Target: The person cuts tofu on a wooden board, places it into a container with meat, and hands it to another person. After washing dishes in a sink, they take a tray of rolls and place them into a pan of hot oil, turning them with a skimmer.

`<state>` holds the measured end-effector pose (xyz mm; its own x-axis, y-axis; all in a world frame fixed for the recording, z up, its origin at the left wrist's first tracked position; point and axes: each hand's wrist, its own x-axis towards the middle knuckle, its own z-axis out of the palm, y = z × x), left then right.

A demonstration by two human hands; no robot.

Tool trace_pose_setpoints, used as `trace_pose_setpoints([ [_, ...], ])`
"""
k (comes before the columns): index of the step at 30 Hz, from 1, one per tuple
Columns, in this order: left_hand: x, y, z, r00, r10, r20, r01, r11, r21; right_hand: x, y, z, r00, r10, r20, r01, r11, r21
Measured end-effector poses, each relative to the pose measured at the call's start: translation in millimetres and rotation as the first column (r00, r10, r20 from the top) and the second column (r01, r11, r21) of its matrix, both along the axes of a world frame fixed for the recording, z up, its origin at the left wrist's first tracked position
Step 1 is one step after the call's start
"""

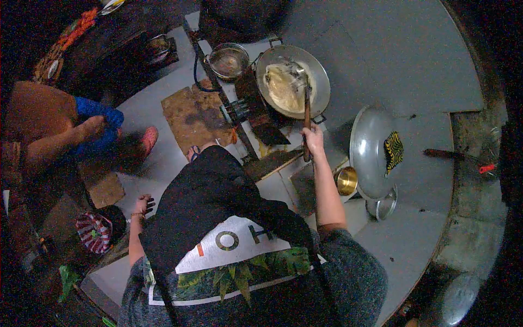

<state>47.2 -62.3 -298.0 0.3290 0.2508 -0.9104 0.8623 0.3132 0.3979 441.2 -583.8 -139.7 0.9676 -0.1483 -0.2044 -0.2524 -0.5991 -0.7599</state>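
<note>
My right hand point(313, 140) is wrapped round the wooden handle of a long-handled spatula point(307, 104). The spatula's metal head reaches into a wide wok point(323, 72) and is partly hidden by blur. A pale, creamy mass point(282, 87) lies in the wok, mostly on its left side. Down at my left side, my left hand point(144, 204) hangs open and holds nothing, its fingers apart. It is away from the wok, over the pale floor.
Left of the wok stands a round metal strainer or pan point(229, 61). A large lid point(368, 147) with a patterned cloth point(393, 151) leans at right, near a brass-coloured bowl point(346, 181). Cardboard point(190, 117) covers some floor. Another person point(90, 128) sits at left.
</note>
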Motion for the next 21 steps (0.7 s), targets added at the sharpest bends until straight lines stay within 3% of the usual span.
trace_pose_setpoints([
  [2,-2,3,-1,1.0,0.0,0.031,0.001,1.0,-0.014,13,9,8,0.979,0.007,0.204,0.031,0.983,-0.183],
  [7,-2,-4,15,1.0,0.02,-0.009,-0.019,0.999,0.037,76,6,-9,0.971,-0.134,0.197,0.184,0.948,-0.262],
  [9,8,-9,45,0.987,-0.16,0.008,0.157,0.978,0.139,99,-8,-31,0.968,-0.196,0.159,0.238,0.92,-0.31],
  [11,4,-5,40,0.993,-0.121,0.012,0.119,0.986,0.118,116,-25,-55,0.979,-0.204,0.004,0.199,0.953,-0.226],
  [13,-3,-1,28,0.996,-0.085,0.017,0.083,0.992,0.098,123,-35,-79,0.979,-0.203,-0.029,0.192,0.957,-0.216],
  [15,-11,-2,15,0.999,0.035,-0.024,-0.034,0.998,0.057,108,-34,-89,0.993,-0.1,-0.06,0.105,0.991,0.078],
  [19,-23,7,-18,0.999,-0.027,0.022,0.027,0.999,0.038,45,17,-1,0.978,-0.052,-0.204,0.094,0.975,0.202],
  [20,-25,10,-24,0.998,-0.047,0.037,0.045,0.998,0.033,55,-1,-34,0.986,0.03,-0.163,-0.01,0.992,0.125],
  [21,-26,11,-27,0.997,-0.065,0.052,0.064,0.998,0.028,47,5,-25,0.986,0.03,-0.164,-0.01,0.992,0.125],
])
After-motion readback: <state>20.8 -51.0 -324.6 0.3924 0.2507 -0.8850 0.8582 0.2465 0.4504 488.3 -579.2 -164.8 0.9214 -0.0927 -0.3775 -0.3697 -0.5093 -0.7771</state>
